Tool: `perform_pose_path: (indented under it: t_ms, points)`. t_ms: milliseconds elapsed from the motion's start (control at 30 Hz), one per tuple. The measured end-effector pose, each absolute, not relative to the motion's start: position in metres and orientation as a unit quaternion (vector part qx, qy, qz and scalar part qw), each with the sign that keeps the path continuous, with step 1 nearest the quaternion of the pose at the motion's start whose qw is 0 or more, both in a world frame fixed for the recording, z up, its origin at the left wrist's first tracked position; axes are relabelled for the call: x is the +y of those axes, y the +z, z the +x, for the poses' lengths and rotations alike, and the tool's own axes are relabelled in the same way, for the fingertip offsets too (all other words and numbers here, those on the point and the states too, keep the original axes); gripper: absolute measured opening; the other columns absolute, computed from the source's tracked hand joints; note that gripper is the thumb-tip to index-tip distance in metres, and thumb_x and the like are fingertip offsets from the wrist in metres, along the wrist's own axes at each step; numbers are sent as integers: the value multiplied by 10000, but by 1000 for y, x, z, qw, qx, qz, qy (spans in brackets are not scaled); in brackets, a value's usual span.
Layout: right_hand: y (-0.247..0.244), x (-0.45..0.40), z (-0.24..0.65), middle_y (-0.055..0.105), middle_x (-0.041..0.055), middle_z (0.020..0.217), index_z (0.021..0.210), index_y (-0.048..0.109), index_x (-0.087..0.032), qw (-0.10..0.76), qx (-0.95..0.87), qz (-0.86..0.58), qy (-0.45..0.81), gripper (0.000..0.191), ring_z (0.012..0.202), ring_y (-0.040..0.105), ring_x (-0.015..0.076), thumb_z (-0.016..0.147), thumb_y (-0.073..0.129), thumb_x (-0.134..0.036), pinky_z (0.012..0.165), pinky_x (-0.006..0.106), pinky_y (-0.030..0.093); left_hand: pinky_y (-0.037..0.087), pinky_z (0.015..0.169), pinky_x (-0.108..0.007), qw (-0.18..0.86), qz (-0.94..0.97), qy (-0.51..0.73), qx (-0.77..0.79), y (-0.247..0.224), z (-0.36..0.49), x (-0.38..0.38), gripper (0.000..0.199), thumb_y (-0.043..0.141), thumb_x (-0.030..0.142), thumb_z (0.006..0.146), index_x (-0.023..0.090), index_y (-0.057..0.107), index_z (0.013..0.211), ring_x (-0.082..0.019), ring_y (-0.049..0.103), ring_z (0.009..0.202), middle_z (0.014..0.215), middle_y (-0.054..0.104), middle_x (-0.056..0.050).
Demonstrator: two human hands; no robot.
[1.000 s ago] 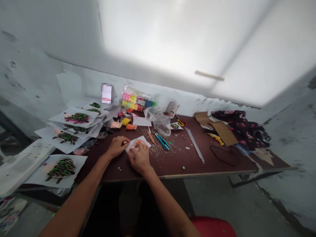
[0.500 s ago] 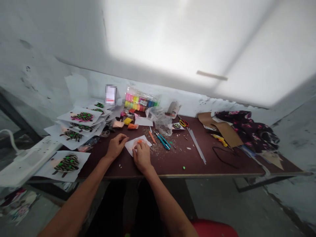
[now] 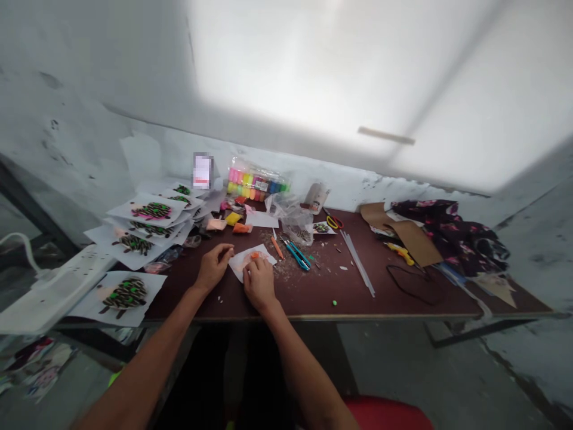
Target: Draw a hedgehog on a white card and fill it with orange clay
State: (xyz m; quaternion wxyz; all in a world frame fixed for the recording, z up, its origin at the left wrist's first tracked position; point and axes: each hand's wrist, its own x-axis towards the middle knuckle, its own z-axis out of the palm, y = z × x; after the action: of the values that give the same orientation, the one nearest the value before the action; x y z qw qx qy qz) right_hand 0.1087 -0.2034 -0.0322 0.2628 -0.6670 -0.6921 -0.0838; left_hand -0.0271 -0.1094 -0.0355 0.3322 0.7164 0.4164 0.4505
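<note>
A white sheet of paper (image 3: pixel 236 258) with orange and peach clay (image 3: pixel 254 255) on it lies near the table's front edge. My right hand (image 3: pixel 259 282) rests on this sheet, its fingers bent together at the lower edge of the clay. Whatever lies under those fingertips is hidden. Just left of the paper, my left hand (image 3: pixel 213 267) hovers with thumb and forefinger pinched; anything between them is too small to make out. An orange stick-like tool (image 3: pixel 277 247) and teal-handled pliers (image 3: pixel 298 255) lie right of the sheet, among brown crumbs.
Sheets with clay hedgehogs (image 3: pixel 151 209) are stacked at left beside a white power strip (image 3: pixel 67 286). Behind are clay packets (image 3: pixel 233 218), a colour set (image 3: pixel 257 182) and a plastic bag (image 3: pixel 298 222). Scissors (image 3: pixel 333 221), clear sticks (image 3: pixel 358 263) and a yellow tool (image 3: pixel 400 252) lie to the right.
The camera view has shifted slightly. My right fingers have slid a little down off the orange clay, so more of it shows. The left hand stays pinched in about the same place.
</note>
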Motion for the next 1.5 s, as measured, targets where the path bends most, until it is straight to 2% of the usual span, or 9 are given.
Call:
perform_pose_path:
  t_ms: [200, 333, 467, 600, 733, 933, 1133, 1400, 1500]
  points:
    - [-33, -201, 113, 657, 66, 921, 803, 640, -189, 292, -696, -650, -84, 243, 904, 554, 197, 986, 493, -250, 839, 322, 407, 496, 743, -305, 395, 707, 443, 384, -24, -32, -107, 378, 610, 540, 796, 176, 711, 775, -206, 630, 778, 802, 729, -56]
    - [-34, -202, 114, 639, 50, 834, 732, 618, -196, 319, -682, -654, -72, 295, 836, 557, 182, 987, 501, -289, 797, 308, 408, 486, 664, -279, 504, 669, 420, 349, -22, -33, -109, 419, 716, 558, 707, 165, 739, 852, -169, 591, 708, 793, 721, -46]
    - [-31, -204, 112, 647, 82, 1001, 990, 658, -180, 371, -668, -643, -55, 168, 982, 568, 207, 948, 559, -309, 875, 327, 434, 427, 565, -237, 594, 623, 402, 311, -24, -36, -114, 458, 765, 533, 676, 155, 720, 932, -105, 496, 594, 741, 666, -17]
    - [-28, -206, 111, 643, 101, 1104, 1223, 630, -188, 386, -684, -618, -41, 301, 1056, 570, 211, 948, 571, -295, 931, 344, 441, 390, 527, -213, 632, 636, 352, 268, -24, -39, -115, 377, 774, 489, 687, 154, 670, 825, -77, 440, 536, 629, 572, 38]
    - [-27, -207, 112, 665, 70, 983, 1125, 696, -223, 357, -707, -610, -29, 218, 978, 597, 197, 955, 570, -278, 876, 330, 463, 388, 518, -217, 622, 658, 332, 264, -23, -39, -115, 360, 743, 502, 709, 154, 657, 739, -87, 438, 523, 558, 525, 43]
    - [-27, -207, 112, 681, 57, 919, 971, 718, -218, 388, -698, -601, -22, 177, 952, 615, 188, 968, 553, -284, 877, 332, 472, 377, 508, -219, 635, 648, 331, 259, -23, -39, -115, 332, 763, 469, 677, 149, 681, 711, -86, 439, 505, 539, 540, 38]
    - [-30, -206, 113, 681, 63, 872, 898, 700, -190, 441, -689, -574, -42, 207, 920, 615, 187, 972, 553, -314, 856, 319, 470, 389, 518, -218, 662, 629, 317, 258, -19, -38, -117, 288, 782, 416, 664, 150, 694, 732, -86, 451, 503, 531, 541, 45]
    - [-28, -207, 111, 654, 42, 829, 843, 665, -210, 383, -709, -592, -32, 199, 886, 594, 180, 968, 513, -241, 826, 305, 439, 385, 510, -217, 647, 635, 333, 259, -18, -37, -119, 269, 775, 390, 672, 148, 664, 711, -80, 447, 495, 530, 534, 49]
    - [-28, -207, 112, 623, 43, 800, 780, 619, -200, 407, -691, -597, -34, 195, 852, 576, 180, 938, 510, -228, 809, 303, 431, 374, 506, -216, 641, 627, 351, 271, -20, -37, -116, 265, 772, 379, 669, 149, 643, 700, -79, 451, 488, 520, 533, 51]
